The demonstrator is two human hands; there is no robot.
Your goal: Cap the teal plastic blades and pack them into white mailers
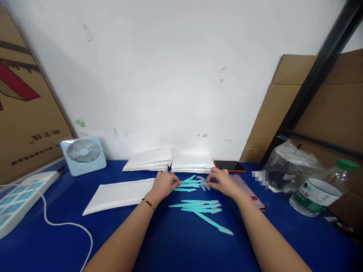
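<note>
Over a small pile of teal eyebrow razors [188, 185], my left hand [164, 186] pinches the handle end of one razor between thumb and finger. My right hand [222, 181] is at the other end, its thumb and fingertips closed on one of several small clear plastic caps [204, 186]. The exact grip there is partly hidden by the fingers. Closer to me lies a second group of teal razors [201, 206], most side by side with one slanting toward the lower right. A white padded envelope [119, 193] lies flat beside my left hand.
Behind my hands are two stacks of white envelopes [150, 158]. Phones [230, 166] lie to the right, near a bagged dark item [289, 166] and a water bottle [316, 196]. At left are a small fan [83, 155], a power strip [19, 200] and its white cable [65, 223].
</note>
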